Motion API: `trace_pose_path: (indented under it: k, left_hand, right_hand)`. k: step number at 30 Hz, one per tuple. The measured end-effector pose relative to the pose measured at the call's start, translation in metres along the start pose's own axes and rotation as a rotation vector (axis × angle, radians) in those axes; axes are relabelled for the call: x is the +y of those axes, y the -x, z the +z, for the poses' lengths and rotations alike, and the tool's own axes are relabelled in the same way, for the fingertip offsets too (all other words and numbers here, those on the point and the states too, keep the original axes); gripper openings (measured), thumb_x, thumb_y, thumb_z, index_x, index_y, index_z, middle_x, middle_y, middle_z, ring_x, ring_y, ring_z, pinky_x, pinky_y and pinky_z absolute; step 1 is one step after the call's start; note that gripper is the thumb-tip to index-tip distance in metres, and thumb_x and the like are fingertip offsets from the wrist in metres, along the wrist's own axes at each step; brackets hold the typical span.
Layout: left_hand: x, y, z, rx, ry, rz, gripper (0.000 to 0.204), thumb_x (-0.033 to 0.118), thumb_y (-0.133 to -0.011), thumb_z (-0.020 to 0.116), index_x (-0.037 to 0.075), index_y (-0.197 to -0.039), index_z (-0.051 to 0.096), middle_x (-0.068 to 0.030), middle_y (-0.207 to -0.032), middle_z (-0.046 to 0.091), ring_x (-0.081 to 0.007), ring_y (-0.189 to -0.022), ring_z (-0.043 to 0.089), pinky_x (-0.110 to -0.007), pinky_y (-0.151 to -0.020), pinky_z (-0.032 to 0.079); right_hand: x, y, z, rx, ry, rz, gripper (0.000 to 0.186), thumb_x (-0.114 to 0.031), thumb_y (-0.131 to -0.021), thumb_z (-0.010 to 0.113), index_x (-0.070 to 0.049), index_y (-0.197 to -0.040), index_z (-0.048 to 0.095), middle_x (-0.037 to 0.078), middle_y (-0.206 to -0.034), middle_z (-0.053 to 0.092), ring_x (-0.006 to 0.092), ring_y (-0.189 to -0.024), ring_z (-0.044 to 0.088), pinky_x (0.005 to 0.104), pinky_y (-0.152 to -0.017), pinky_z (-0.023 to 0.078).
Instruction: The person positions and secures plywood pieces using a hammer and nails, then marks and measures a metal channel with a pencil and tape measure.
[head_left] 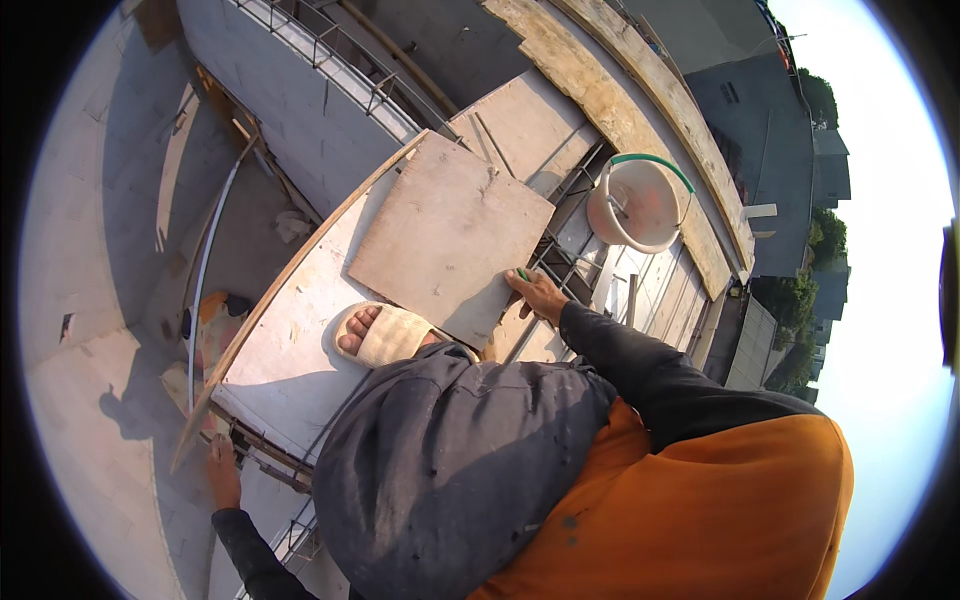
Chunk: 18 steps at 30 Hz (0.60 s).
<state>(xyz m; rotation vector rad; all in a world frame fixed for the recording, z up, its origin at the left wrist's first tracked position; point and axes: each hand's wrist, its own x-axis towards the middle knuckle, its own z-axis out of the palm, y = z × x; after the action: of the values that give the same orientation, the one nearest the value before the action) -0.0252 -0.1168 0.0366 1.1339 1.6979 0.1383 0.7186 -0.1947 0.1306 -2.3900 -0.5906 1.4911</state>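
My right hand (540,296) is closed around a small green object (523,274), mostly hidden by the fingers, so its kind is unclear. That hand is beside the right corner of a square plywood sheet (455,235), above dark steel bars. At the lower left my left hand (223,474) reaches down beside the platform's edge, close to the lower end of a long thin wooden strip (290,275). Its fingers are too small and partly hidden to show a grip. My sandalled foot (385,335) stands on the pale panel (295,385) next to the plywood.
A white bucket (635,205) with a green-covered handle stands right of the plywood. Long planks (620,95) curve along the far right. Rebar (370,75) runs along the wall top. Beyond the strip the drop at left holds a person (215,325) below and a pale pole (210,240).
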Motion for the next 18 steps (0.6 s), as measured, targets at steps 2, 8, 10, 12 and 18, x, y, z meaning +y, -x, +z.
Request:
trace_pose_path:
  k: [2, 8, 10, 12, 18]
  left_hand:
    - [-0.003, 0.0, 0.022, 0.176, -0.151, 0.105, 0.057, 0.035, -0.107, 0.057, -0.005, -0.147, 0.052, -0.0245, -0.136, 0.062, -0.0315, -0.119, 0.063, -0.042, -0.099, 0.05]
    - [0.049, 0.046, 0.077, 0.379, 0.207, -0.131, 0.074, 0.045, -0.102, 0.065, 0.007, -0.159, 0.038, -0.0174, -0.135, 0.06, -0.0275, -0.12, 0.061, -0.041, -0.091, 0.052]
    - [0.05, 0.057, 0.078, 0.298, 0.377, -0.285, 0.071, 0.046, -0.101, 0.067, 0.009, -0.156, 0.04, -0.015, -0.132, 0.061, -0.0267, -0.118, 0.063, -0.04, -0.089, 0.053]
    - [0.035, 0.066, 0.082, 0.101, 0.501, -0.461, 0.063, 0.046, -0.1, 0.067, 0.011, -0.149, 0.047, -0.0121, -0.128, 0.062, -0.0245, -0.114, 0.065, -0.039, -0.086, 0.053]
    - [0.024, 0.063, 0.091, -0.106, 0.493, -0.46, 0.045, 0.049, -0.1, 0.066, 0.011, -0.122, 0.057, -0.0047, -0.101, 0.069, -0.017, -0.09, 0.07, -0.037, -0.079, 0.057]
  right_hand:
    - [-0.013, 0.014, -0.013, -0.117, 0.094, -0.062, 0.053, -0.056, -0.107, 0.053, -0.005, -0.11, 0.064, 0.005, -0.08, 0.074, 0.0113, -0.054, 0.06, 0.0289, -0.047, 0.044]
    - [0.077, 0.032, -0.101, 0.085, 0.319, 0.081, 0.055, -0.057, -0.1, 0.062, -0.004, -0.103, 0.073, 0.006, -0.073, 0.072, 0.0122, -0.058, 0.058, 0.0346, -0.053, 0.045]
    - [0.106, 0.03, -0.122, 0.16, 0.332, 0.139, 0.057, -0.059, -0.096, 0.066, -0.004, -0.104, 0.074, 0.007, -0.075, 0.072, 0.0125, -0.06, 0.058, 0.0356, -0.054, 0.045]
    - [0.107, 0.024, -0.113, 0.186, 0.185, 0.158, 0.06, -0.061, -0.094, 0.069, -0.003, -0.106, 0.074, 0.009, -0.079, 0.072, 0.0136, -0.063, 0.059, 0.0362, -0.054, 0.045]
    - [0.005, -0.017, -0.05, 0.21, -0.454, 0.026, 0.063, -0.058, -0.089, 0.08, -0.005, -0.12, 0.064, 0.004, -0.087, 0.065, 0.0079, -0.061, 0.055, 0.0222, -0.043, 0.036]
